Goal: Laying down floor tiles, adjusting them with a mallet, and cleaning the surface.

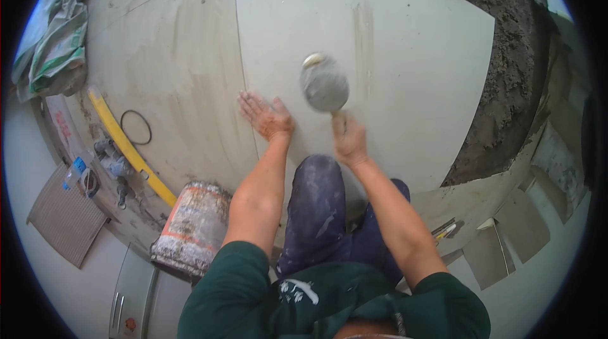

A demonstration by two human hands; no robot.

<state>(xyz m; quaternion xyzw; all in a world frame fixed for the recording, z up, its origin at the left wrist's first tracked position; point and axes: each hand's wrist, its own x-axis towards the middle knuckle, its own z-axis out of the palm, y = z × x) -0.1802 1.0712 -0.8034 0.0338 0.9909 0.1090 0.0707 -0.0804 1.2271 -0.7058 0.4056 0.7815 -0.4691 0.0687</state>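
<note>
A large pale floor tile (418, 79) lies in front of me, its left edge along a thin joint with a dusty beige tile (171, 60). Spread flat across that joint is my left hand (269, 118), fingers apart and holding nothing. My right hand (349, 139) is wrapped round the short handle of a mallet with a round grey head (325, 87). The mallet head is over the pale tile, smeared by motion; whether it touches the tile I cannot tell. Dark wet mortar (500, 92) shows beyond the tile's right and far edges.
A mortar-crusted bucket (193, 225) stands by my left forearm. Left of it lie a yellow spirit level (130, 142), a thin black ring (136, 127) and a power tool (114, 161). Plastic sacks (54, 41) are heaped far left. Tile pieces (522, 225) lie at right.
</note>
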